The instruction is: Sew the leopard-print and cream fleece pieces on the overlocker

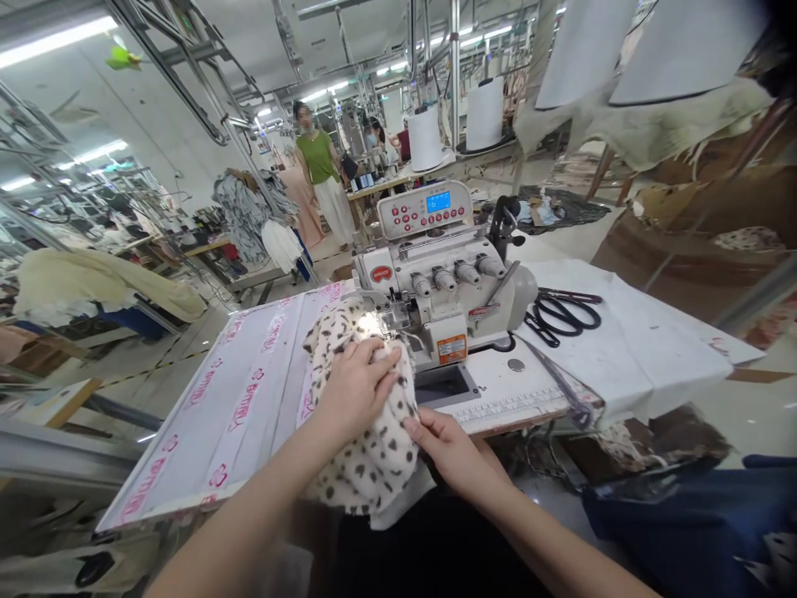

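A white fabric with dark spots [386, 453] lies under the lit needle area of a white sewing machine [404, 270] and hangs over the table's front edge. On top of the fabric, close to the presser foot, rests my left hand [356, 386], its fingers bent and partly spread against the cloth. My right hand [445, 444] is lower and to the right, pinching the fabric's right edge between thumb and fingers. The machine's panel has a blue display. Part of the fabric is hidden beneath my left hand.
Black-handled scissors [564, 316] lie right of the machine on white sheeting [647, 349]. Printed plastic [249, 374] covers the table at left. Thread cones [427, 137] stand behind. A person in a green top [320, 158] stands in the background. Dark blue cloth [678, 515] is at lower right.
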### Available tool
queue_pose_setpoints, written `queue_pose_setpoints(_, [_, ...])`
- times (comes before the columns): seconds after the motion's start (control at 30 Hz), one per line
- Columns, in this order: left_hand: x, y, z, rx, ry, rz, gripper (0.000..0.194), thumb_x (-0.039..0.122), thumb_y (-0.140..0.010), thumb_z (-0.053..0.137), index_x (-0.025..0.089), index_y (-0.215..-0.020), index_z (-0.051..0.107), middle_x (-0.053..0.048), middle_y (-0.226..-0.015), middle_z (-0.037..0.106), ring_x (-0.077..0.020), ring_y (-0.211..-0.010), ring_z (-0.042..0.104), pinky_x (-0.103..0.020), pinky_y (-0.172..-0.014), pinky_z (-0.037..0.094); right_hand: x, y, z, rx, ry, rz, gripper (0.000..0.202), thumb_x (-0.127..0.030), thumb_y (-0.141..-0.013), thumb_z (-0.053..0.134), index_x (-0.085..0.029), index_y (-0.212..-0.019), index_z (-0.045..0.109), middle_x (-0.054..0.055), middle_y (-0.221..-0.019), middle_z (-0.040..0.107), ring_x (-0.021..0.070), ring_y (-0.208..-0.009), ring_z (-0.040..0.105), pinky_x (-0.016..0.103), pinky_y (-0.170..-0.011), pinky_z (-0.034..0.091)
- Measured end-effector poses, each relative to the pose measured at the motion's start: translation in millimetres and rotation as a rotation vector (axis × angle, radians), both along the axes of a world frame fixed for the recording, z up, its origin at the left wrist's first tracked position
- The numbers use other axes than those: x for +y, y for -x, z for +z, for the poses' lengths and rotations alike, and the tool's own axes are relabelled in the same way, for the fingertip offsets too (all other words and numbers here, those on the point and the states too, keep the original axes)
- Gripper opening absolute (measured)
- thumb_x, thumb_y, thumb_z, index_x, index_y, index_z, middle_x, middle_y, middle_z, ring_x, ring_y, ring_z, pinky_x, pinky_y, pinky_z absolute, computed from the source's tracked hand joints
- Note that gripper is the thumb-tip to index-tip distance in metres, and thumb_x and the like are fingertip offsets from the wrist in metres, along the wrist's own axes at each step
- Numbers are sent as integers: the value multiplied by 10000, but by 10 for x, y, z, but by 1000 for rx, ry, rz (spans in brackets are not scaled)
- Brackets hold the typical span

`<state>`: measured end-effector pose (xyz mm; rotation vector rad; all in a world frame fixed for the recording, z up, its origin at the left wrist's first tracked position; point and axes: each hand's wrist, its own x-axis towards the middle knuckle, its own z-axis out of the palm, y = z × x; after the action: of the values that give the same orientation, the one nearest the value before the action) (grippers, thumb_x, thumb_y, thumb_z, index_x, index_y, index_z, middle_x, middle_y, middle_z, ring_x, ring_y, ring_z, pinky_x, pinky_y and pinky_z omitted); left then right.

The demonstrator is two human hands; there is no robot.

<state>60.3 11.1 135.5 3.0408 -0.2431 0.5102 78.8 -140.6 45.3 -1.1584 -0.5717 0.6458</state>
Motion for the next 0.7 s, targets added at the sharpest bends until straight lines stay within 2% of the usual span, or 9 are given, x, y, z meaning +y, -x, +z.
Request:
queue_pose_setpoints(0.07, [84,-16,-16,-62,85,-78,285,267,-862,413,222,-1084,586,-79,-1107,504,-212,-1000,462,-388,-860,393,28,-60,-16,-29,17,-30,316,-457,-781,520,-157,-682,540,-17,-631,477,125,-616,410,245,-614,371])
queue_pose_setpoints(0.13, [196,22,-65,-236,194,-91,239,257,-852,433,221,-1004,614,-66,-1111,506,-203,-1044,452,-381,-914,371,47,-100,-32,-65,44,-82,309,-448,-781,519,-158,-679,549,-12,-638,494,134,-626,432,254,-624,384])
queue_pose_setpoints(0.23, [383,179,-230,-392,422,156,354,303,-837,455,233,-1183,480,-82,-1245,428,-223,-1170,378,-405,-973,329,53,-113,-43,-101,67,-137,258,-420,-758,557,-167,-727,597,10,-684,555,169,-686,491,277,-649,418])
queue_pose_setpoints(0.3, [504,330,-386,-219,583,296,543,350,-829,453,213,-1326,280,-119,-1295,392,-233,-1173,394,-388,-935,374,44,-100,-35,-119,70,-148,219,-392,-717,612,-179,-763,629,17,-701,585,189,-713,514,284,-641,436])
queue_pose_setpoints(0.33, [568,413,-460,-70,627,305,576,364,-824,450,195,-1337,251,-132,-1281,414,-237,-1147,427,-377,-907,399,39,-92,-26,-128,76,-151,209,-382,-700,631,-183,-762,637,17,-691,588,191,-705,517,282,-626,439])
queue_pose_setpoints(0.43, [814,658,-582,214,594,301,428,382,-803,434,171,-1175,460,-113,-1126,554,-257,-1025,514,-385,-862,421,30,-72,3,-155,92,-144,198,-378,-700,630,-180,-711,630,3,-639,547,173,-663,497,268,-598,427])
queue_pose_setpoints(0.5, [1016,798,-545,255,582,375,349,408,-802,415,184,-1044,529,-77,-1002,608,-249,-930,550,-376,-812,444,36,-61,16,-188,90,-158,211,-372,-719,607,-176,-642,590,-4,-644,494,158,-661,473,261,-605,411])
queue_pose_setpoints(0.6, [1200,950,-365,271,529,498,355,456,-802,411,179,-980,542,-57,-876,610,-235,-829,563,-354,-718,471,50,-39,22,-278,133,-256,293,-336,-736,586,-175,-522,467,-8,-687,396,143,-669,436,256,-620,388])
queue_pose_setpoints(0.7, [972,1025,-160,-41,285,492,388,450,-781,468,169,-1043,522,-93,-987,563,-261,-962,516,-403,-810,445,27,4,50,-430,244,-341,373,-312,-776,552,-175,-478,374,-12,-689,339,136,-659,417,258,-620,365])
